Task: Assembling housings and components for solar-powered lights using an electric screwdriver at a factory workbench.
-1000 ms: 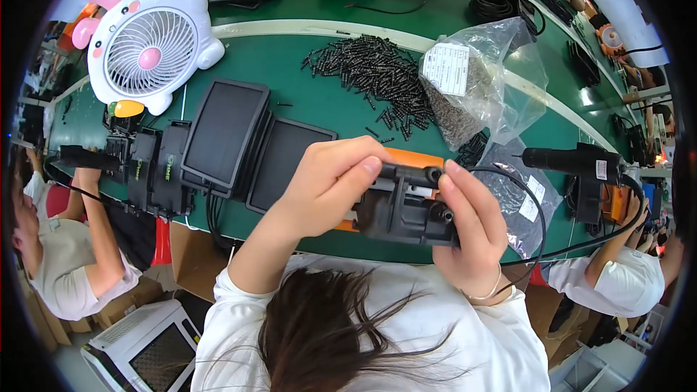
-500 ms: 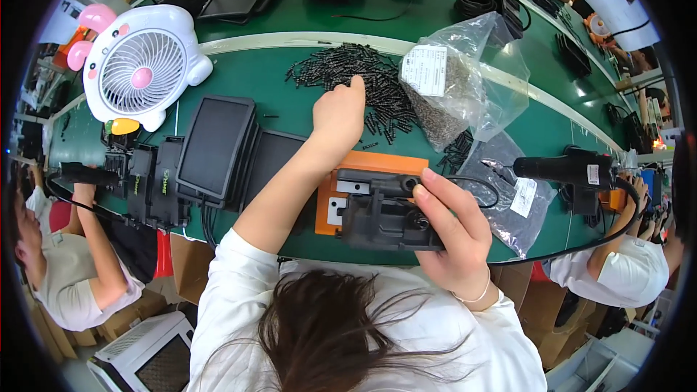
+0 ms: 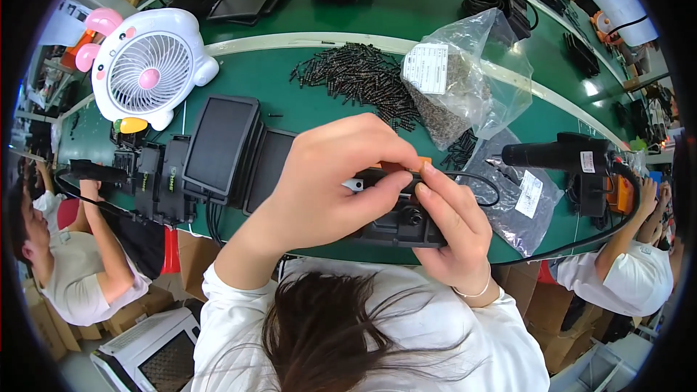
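Both hands are on the black plastic housing (image 3: 396,225) at the table's near edge: left hand (image 3: 334,185) pinching something tiny over it, right hand (image 3: 454,229) gripping its side. That tiny part could easily slip and vanish among the loose black screws (image 3: 356,76).

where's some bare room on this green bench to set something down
Bare green table lies between the white fan, the black panels and the screw pile. Crowded: around both hands, left hand and right hand, and the plastic bags.
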A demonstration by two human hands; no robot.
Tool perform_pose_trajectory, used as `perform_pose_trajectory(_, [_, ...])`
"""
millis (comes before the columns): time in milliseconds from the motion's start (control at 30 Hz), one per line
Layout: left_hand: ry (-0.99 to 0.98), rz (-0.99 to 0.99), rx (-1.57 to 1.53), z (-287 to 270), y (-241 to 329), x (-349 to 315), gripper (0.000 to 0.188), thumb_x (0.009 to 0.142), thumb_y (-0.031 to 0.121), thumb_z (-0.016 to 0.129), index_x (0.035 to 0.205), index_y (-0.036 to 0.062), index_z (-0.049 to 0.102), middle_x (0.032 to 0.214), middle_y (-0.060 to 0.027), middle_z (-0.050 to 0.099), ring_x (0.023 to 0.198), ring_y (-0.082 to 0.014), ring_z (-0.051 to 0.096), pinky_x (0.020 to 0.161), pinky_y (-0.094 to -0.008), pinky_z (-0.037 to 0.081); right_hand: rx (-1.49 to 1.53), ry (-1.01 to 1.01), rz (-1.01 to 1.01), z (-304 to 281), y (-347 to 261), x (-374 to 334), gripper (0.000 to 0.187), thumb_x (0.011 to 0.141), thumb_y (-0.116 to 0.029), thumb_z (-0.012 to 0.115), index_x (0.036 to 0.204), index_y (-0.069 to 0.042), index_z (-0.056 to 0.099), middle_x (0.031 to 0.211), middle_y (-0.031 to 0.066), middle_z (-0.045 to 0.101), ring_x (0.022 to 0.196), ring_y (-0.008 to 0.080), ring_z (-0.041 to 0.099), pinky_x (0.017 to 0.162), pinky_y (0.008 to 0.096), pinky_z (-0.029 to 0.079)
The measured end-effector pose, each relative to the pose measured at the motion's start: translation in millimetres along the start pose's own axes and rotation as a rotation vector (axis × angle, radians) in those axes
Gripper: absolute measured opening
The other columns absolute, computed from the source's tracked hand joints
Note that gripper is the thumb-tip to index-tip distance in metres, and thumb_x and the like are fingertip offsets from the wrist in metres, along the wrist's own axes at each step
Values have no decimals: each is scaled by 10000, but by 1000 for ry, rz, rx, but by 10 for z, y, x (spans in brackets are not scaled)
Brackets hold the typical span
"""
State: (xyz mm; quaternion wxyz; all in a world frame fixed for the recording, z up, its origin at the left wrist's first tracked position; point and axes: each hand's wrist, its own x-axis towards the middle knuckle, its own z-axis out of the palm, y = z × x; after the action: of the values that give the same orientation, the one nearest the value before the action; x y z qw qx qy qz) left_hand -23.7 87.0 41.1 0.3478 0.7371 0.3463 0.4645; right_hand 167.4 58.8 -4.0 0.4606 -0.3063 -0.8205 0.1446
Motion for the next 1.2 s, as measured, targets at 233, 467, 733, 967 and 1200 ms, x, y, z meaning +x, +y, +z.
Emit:
perform_pose_trajectory(233, [101,281,130,86,-83,-53,216,606,-104,642,790,5,612,737,-73,584,651,-210,536,548,-276,418,19,-17,10,-10,-13,9,566,542,4,658,1100,28,572,1197,199,535,865,257,604,660,306,428])
perform_pose_trajectory(467, [97,330,208,60,-56,-32,215,586,-111,634,766,0,594,736,-78,579,644,-220,540,543,-287,426,19,-29,30,-12,-23,-3,574,531,14,639,1101,34,570,1202,203,531,872,256,593,675,306,429])
perform_pose_trajectory(733, [59,364,316,5,15,-16,215,565,-85,636,757,5,599,724,-83,567,635,-236,539,551,-296,434,12,-27,43,-1,-32,4,584,517,29,617,1099,42,570,1200,206,531,872,256,588,682,300,429])
perform_pose_trajectory(967, [16,373,402,-40,30,-65,213,570,-37,668,772,-4,610,738,-84,569,670,-249,557,621,-331,489,7,-23,42,3,-46,3,597,508,40,606,1103,44,567,1211,205,525,887,264,588,694,303,431])
perform_pose_trajectory(1200, [-72,316,434,-32,52,-73,186,633,-24,665,815,2,642,879,-112,607,759,-264,590,650,-319,498,119,196,110,-218,-56,-188,436,712,-166,659,1090,29,560,1166,223,511,937,283,580,805,329,449])
